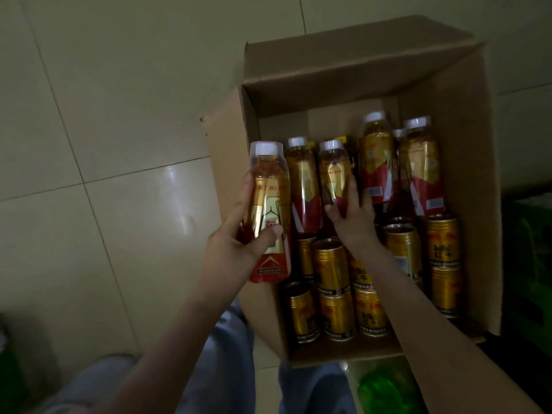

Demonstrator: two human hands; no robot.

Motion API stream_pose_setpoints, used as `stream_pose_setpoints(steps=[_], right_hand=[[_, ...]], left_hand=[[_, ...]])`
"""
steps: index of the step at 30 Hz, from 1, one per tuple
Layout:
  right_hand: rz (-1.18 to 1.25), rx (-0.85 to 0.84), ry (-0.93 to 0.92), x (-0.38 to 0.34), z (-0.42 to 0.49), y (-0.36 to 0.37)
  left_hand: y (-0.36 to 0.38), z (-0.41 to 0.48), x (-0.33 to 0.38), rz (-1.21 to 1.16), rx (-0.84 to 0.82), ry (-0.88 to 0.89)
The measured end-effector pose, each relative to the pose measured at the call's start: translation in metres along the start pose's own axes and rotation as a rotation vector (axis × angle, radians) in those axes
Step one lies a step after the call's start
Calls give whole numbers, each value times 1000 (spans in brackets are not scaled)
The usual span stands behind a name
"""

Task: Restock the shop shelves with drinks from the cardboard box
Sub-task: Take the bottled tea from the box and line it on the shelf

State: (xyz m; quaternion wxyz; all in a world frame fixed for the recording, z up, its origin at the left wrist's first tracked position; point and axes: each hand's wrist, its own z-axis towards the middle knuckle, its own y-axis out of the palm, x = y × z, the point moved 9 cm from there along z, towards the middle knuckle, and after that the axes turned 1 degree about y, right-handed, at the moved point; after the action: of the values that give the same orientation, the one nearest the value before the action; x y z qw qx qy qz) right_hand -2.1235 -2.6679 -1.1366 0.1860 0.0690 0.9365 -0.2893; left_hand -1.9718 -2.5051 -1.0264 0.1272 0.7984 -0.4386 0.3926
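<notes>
Head view: the left hand (pixel 239 246) is gripping a gold-and-red drink bottle (pixel 270 204), thumb curled across its label; the right hand (pixel 354 216) is pinching a second bottle (pixel 333 171) between thumb and fingers inside the cardboard box (pixel 328 70)

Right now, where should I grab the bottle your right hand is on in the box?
Probably hold the bottle round its lower body, coming from the near end, as the right hand does. It's round and slim, its cap points away, and other bottles crowd beside it.
</notes>
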Motion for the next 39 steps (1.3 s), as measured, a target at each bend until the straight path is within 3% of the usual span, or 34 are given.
stream_pose_setpoints(steps=[4,8,11,14,18,21,30,34,39], right_hand=[[-54,12,-18,8,21,4],[48,32,-84,-3,6,-8],[253,17,-25,-15,-30,-32],[572,-24,-22,-38,-97,-70],[762,-57,-31,-82,-201,-127],[857,-64,-94,-123,-279,-174],[702,-10,-554,-250,-506,-330],[728,110,-683,-280,-604,-384],[752,386,-805,-283,-719,-430]], left_hand=[[-4,2,0,-1,-56,-1],[-1,2,5,44,-56,-19],[2,4,18,123,-70,-28],[-2,-7,49,8,-125,-81],[-13,-60,132,-220,-167,-68],[-15,-114,214,-234,-222,7],[-37,-312,429,-261,-328,246],[-36,-388,504,-287,-419,406],[-21,-477,577,-242,-621,591]])
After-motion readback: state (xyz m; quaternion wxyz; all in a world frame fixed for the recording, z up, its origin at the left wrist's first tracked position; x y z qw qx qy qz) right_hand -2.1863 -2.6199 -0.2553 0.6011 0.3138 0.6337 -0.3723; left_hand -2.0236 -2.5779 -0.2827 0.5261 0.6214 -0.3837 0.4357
